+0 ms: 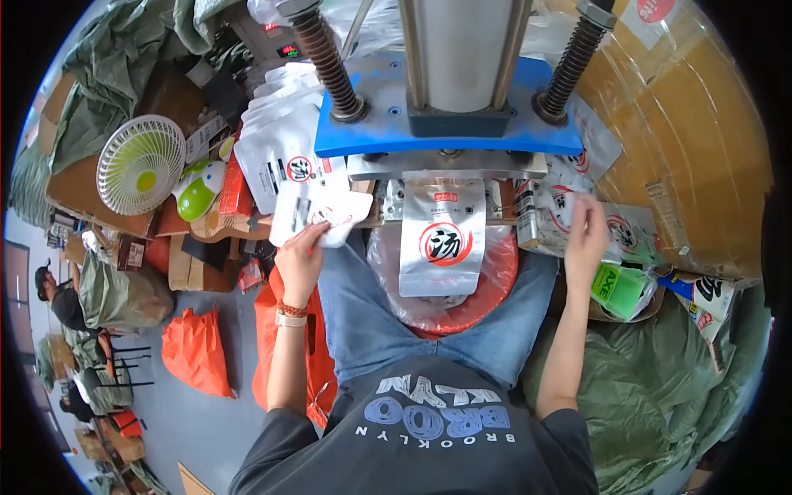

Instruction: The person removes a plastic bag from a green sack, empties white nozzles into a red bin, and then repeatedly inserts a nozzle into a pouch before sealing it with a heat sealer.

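Head view shows a silver foil pouch with a red ring and black character [442, 239] at centre frame, its upper end beneath the flat metal bar [450, 167] of a blue-plated press [450, 136]. The step in hand appears to be handling pouches at the press. The left hand [301, 257], left of centre, pinches a pale, creased pouch with red print [346, 212] beside a fanned stack of glossy silver pouches [257, 169]. The right hand [587, 235] has its fingers close together over scattered printed pouches [631, 221] at right; whether it grips one cannot be told. Such thin, slippery film likely calls for a light, flat pinch. Ribbed steel springs [330, 62] flank a smooth cylinder [464, 54]; wrinkled clear plastic lines the round red tub [510, 276] below.
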Action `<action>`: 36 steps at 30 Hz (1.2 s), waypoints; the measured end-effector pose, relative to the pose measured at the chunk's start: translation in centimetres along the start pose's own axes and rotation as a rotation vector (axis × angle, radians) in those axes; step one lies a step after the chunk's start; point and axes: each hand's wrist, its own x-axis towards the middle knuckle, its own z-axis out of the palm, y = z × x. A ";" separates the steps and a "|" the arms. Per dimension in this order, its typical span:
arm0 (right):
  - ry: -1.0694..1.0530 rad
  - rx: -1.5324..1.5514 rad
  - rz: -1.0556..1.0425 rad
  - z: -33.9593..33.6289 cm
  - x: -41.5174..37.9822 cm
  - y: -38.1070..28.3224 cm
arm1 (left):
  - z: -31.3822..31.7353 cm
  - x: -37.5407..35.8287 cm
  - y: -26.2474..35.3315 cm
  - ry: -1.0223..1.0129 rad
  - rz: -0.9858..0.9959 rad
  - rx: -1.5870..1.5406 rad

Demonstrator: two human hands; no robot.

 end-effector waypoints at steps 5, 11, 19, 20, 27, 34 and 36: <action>-0.212 0.227 -0.452 -1.5 -2.7 -10.3 | -3.0 -1.7 7.5 0.146 -0.056 -0.363; -0.508 0.152 -0.765 -0.5 -4.7 -15.1 | -6.1 -1.6 13.8 0.069 0.502 -0.290; -0.459 0.177 -0.577 0.2 -3.8 -11.6 | 0.0 -1.9 13.9 -0.275 0.200 -0.785; -0.385 0.178 -0.537 -1.2 -3.6 -11.7 | 0.4 -2.0 13.4 -0.241 0.108 -0.823; -0.454 -0.120 -0.693 -1.2 -3.8 -12.1 | -2.0 -0.7 15.6 -0.039 0.383 -0.364; -0.598 0.159 -0.527 -2.0 -3.1 -13.1 | -2.5 -1.2 16.5 -0.234 0.352 -0.646; -0.604 0.051 -0.398 0.7 -3.3 -10.8 | 0.9 -1.2 14.9 -0.431 0.038 -0.662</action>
